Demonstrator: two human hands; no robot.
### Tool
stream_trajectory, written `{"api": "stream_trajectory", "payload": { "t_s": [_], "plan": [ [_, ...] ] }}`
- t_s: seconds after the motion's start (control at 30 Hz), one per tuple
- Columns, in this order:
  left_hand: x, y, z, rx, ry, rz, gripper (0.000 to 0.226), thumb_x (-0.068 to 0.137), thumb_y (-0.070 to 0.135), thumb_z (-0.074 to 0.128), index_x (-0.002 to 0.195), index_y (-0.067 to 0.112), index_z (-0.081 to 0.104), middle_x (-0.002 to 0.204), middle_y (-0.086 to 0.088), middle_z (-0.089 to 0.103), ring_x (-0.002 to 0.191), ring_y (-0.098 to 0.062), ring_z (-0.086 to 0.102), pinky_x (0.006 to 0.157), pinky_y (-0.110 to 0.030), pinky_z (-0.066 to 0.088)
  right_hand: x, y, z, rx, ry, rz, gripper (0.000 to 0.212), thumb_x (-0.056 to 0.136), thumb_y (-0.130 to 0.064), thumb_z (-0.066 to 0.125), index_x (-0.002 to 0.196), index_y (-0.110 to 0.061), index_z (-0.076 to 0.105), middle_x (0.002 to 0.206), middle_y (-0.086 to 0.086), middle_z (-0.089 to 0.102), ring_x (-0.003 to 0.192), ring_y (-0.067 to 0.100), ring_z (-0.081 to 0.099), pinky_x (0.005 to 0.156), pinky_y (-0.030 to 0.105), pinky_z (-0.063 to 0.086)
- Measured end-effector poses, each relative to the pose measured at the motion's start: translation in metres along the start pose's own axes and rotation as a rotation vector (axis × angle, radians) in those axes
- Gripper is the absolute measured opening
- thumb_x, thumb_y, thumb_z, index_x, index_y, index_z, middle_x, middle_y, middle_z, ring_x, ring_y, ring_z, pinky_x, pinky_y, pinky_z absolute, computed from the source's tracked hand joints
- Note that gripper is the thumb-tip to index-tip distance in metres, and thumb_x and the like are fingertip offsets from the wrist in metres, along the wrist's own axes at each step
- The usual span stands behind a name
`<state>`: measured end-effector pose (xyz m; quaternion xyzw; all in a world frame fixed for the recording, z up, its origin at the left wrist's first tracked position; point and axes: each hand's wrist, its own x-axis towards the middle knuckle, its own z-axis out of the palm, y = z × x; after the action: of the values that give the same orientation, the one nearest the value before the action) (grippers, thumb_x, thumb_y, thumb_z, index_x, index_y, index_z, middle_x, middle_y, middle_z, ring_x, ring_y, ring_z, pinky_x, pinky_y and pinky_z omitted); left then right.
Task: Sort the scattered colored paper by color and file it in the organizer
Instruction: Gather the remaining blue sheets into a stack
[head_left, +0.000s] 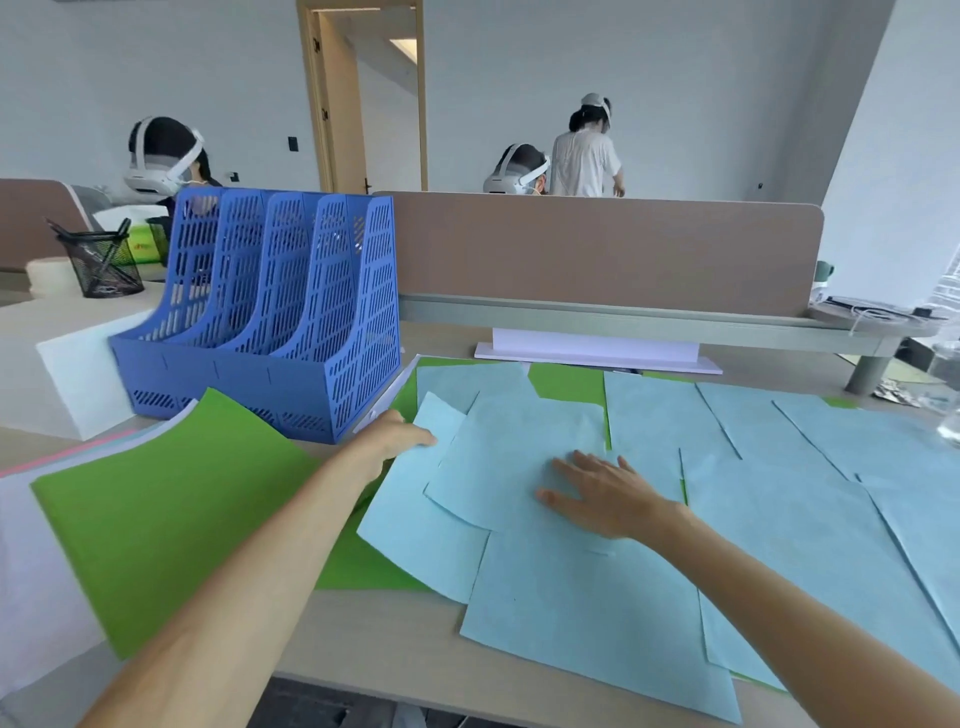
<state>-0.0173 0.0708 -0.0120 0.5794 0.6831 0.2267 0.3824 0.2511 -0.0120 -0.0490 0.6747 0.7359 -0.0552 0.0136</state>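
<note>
step in hand, as judged: gathering the blue sheets (779, 493) into one colour pile; no paper shows in the slots of the organizer (270, 312), which stands at the far left of the desk (395, 639); left hand (389, 441) pinches the left edge of the leftmost blue sheet (415, 530), thumb on top, fingers beneath hidden; right hand (602, 496) lies flat on the overlapping sheets just beside it, fingers spread and pressing; a green sheet (171, 493) lies apart at left; next move calls for drawing the sheets together and squaring the edges before lifting.
</note>
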Motion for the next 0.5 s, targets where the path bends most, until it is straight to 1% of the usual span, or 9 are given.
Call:
{"api": "stream_trajectory", "payload": {
  "t_s": [0.07, 0.13, 0.17, 0.2, 0.27, 0.33, 0.37, 0.43, 0.5],
  "plan": [
    [0.0, 0.003, 0.004, 0.081, -0.001, 0.006, 0.076, 0.086, 0.031, 0.068, 0.146, 0.004, 0.031, 0.15, -0.012, 0.034, 0.135, -0.028, 0.036, 0.103, -0.035, 0.035, -0.005, -0.004, 0.002, -0.03, 0.056, -0.018, 0.072, 0.091, -0.07, 0.024, 0.15, -0.028, 0.026, 0.154, -0.001, 0.031, 0.142, 0.019, 0.029, 0.117, 0.044, 0.019],
    [-0.005, 0.005, 0.008, 0.13, 0.007, 0.039, 0.075, 0.089, 0.032, 0.066, 0.147, 0.006, 0.027, 0.153, -0.009, 0.03, 0.139, -0.026, 0.03, 0.103, -0.031, 0.031, -0.009, -0.009, 0.003, -0.072, 0.181, 0.006, 0.062, 0.093, -0.064, 0.027, 0.141, -0.026, 0.04, 0.137, 0.002, 0.051, 0.129, 0.023, 0.045, 0.104, 0.038, 0.036],
    [-0.005, 0.004, 0.01, 0.124, -0.007, 0.036, 0.074, 0.088, 0.031, 0.066, 0.147, 0.006, 0.028, 0.152, -0.008, 0.031, 0.139, -0.025, 0.03, 0.103, -0.031, 0.031, -0.01, -0.01, 0.002, -0.058, 0.229, 0.055, 0.057, 0.094, -0.062, 0.029, 0.135, -0.024, 0.044, 0.127, 0.004, 0.056, 0.122, 0.024, 0.049, 0.097, 0.037, 0.041],
    [-0.005, 0.002, 0.012, 0.119, -0.034, 0.037, 0.074, 0.087, 0.03, 0.068, 0.146, 0.007, 0.03, 0.15, -0.008, 0.035, 0.137, -0.025, 0.034, 0.103, -0.031, 0.032, -0.01, -0.009, 0.002, -0.026, 0.24, 0.117, 0.055, 0.095, -0.06, 0.029, 0.132, -0.023, 0.046, 0.123, 0.005, 0.057, 0.12, 0.026, 0.05, 0.093, 0.038, 0.042],
    [-0.001, -0.001, 0.017, 0.089, -0.088, 0.045, 0.07, 0.08, 0.027, 0.075, 0.137, 0.007, 0.04, 0.139, -0.004, 0.049, 0.124, -0.023, 0.047, 0.101, -0.031, 0.039, -0.006, -0.004, 0.003, 0.042, 0.153, 0.233, 0.059, 0.094, -0.062, 0.025, 0.133, -0.02, 0.041, 0.131, 0.011, 0.048, 0.127, 0.03, 0.041, 0.098, 0.042, 0.04],
    [-0.004, 0.0, 0.019, 0.06, -0.119, 0.073, 0.058, 0.077, 0.022, 0.079, 0.124, 0.008, 0.048, 0.121, 0.001, 0.058, 0.109, -0.019, 0.055, 0.094, -0.03, 0.044, 0.0, 0.002, 0.009, 0.077, 0.056, 0.287, 0.067, 0.093, -0.065, 0.021, 0.143, -0.021, 0.029, 0.145, 0.017, 0.033, 0.136, 0.036, 0.028, 0.106, 0.047, 0.033],
    [-0.003, -0.001, 0.02, 0.031, -0.127, 0.08, 0.059, 0.075, 0.021, 0.08, 0.123, 0.009, 0.049, 0.119, 0.001, 0.059, 0.107, -0.019, 0.056, 0.094, -0.03, 0.045, 0.002, 0.003, 0.011, 0.084, 0.046, 0.29, 0.07, 0.093, -0.065, 0.02, 0.149, -0.023, 0.021, 0.15, 0.018, 0.026, 0.139, 0.037, 0.024, 0.109, 0.047, 0.029],
    [-0.004, -0.002, 0.02, 0.012, -0.126, 0.082, 0.066, 0.073, 0.024, 0.081, 0.128, 0.01, 0.047, 0.124, -0.001, 0.058, 0.111, -0.02, 0.056, 0.095, -0.033, 0.046, 0.005, 0.0, 0.011, 0.101, 0.062, 0.278, 0.07, 0.095, -0.061, 0.021, 0.153, -0.024, 0.009, 0.157, 0.017, 0.013, 0.142, 0.037, 0.019, 0.113, 0.046, 0.025],
    [-0.004, -0.004, 0.021, 0.002, -0.127, 0.071, 0.072, 0.073, 0.026, 0.081, 0.132, 0.009, 0.043, 0.131, -0.003, 0.055, 0.116, -0.022, 0.054, 0.098, -0.035, 0.045, 0.009, -0.005, 0.008, 0.157, 0.082, 0.273, 0.069, 0.096, -0.059, 0.022, 0.154, -0.024, 0.007, 0.159, 0.015, 0.004, 0.145, 0.035, 0.015, 0.115, 0.046, 0.022]
  ]
}}
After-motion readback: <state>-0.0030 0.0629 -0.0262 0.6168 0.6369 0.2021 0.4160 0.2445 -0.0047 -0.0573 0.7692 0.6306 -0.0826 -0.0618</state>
